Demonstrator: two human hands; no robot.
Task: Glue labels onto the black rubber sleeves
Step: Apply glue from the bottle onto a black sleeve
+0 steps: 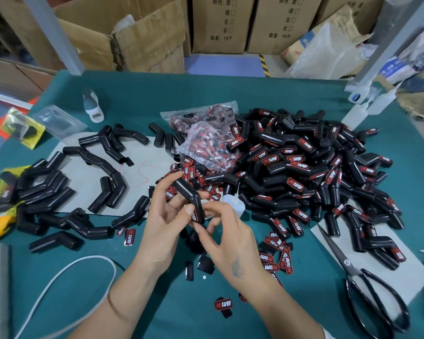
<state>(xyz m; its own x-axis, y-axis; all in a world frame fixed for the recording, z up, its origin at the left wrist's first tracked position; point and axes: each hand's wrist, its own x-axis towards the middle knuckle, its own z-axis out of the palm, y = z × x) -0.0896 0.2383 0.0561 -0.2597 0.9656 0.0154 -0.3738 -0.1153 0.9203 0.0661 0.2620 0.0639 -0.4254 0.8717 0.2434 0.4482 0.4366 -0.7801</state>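
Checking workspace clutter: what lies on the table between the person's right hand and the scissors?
In the head view, loose red-and-black labels lie scattered on the green table between the right hand and the scissors.

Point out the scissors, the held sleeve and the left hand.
scissors point(348, 263): head view, on the pivot screw.
held sleeve point(187, 194): head view, on its bend.
left hand point(160, 216): head view, on the palm.

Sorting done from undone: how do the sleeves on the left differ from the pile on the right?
The left sleeves are plain black; the right pile carries red-and-white labels. The left sleeves lie spread out, mostly in a single layer; the right pile is heaped and far larger. Both are bent black rubber sleeves on the green table.
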